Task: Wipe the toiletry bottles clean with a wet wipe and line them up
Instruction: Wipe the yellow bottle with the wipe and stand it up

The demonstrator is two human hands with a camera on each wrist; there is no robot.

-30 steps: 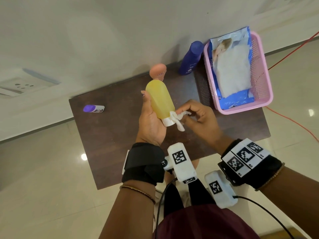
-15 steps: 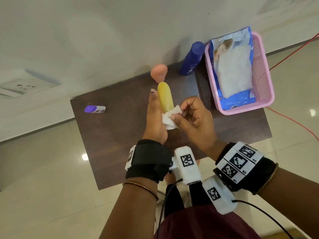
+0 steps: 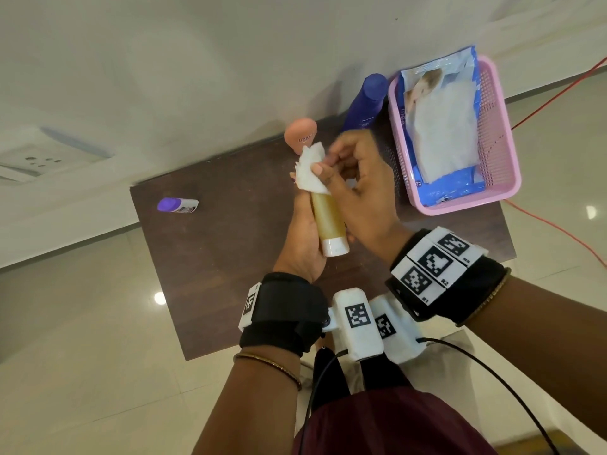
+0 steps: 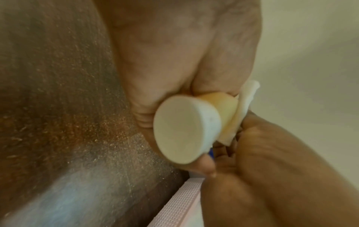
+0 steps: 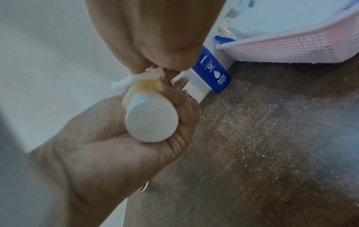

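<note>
Her left hand [image 3: 300, 238] has its grip wrapped round the yellow bottle [image 3: 328, 218], held above the desk [image 3: 210, 257] with its white cap [image 3: 334, 247] toward her. The right hand [image 3: 358, 192] pinches the wet wipe [image 3: 310, 172], which has slid from the cap to the far end. This bottle looks nearly done; lining up comes later.

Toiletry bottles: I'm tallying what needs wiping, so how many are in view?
4. The yellow bottle is in the left hand; the peach bottle and blue bottle stand by the wall; the purple-capped bottle lies far left.
</note>
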